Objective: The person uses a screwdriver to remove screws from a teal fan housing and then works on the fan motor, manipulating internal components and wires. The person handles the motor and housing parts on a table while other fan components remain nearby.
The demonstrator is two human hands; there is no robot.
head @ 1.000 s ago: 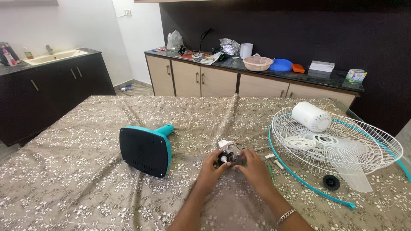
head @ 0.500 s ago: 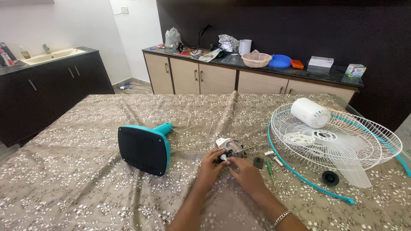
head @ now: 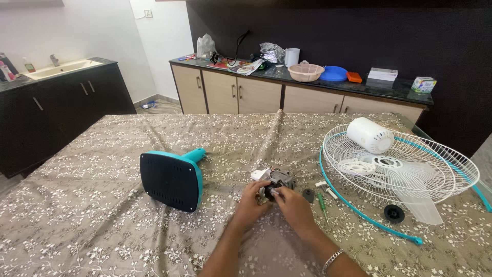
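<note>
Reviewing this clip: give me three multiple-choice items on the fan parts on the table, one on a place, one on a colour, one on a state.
1. Where does the white motor cover lie?
A. on the wire fan guard
B. on the counter
C. on the floor

2. What colour is the fan base?
A. red and white
B. teal and black
C. all yellow

3. How is the small motor held?
A. untouched on the cloth
B. by one hand only
C. by both hands

Answers: 1 A, the cover rests on the guard's far side. 2 B, a black face with a teal rim and neck. 3 C, the left hand and right hand both close on it above the tablecloth.
</note>
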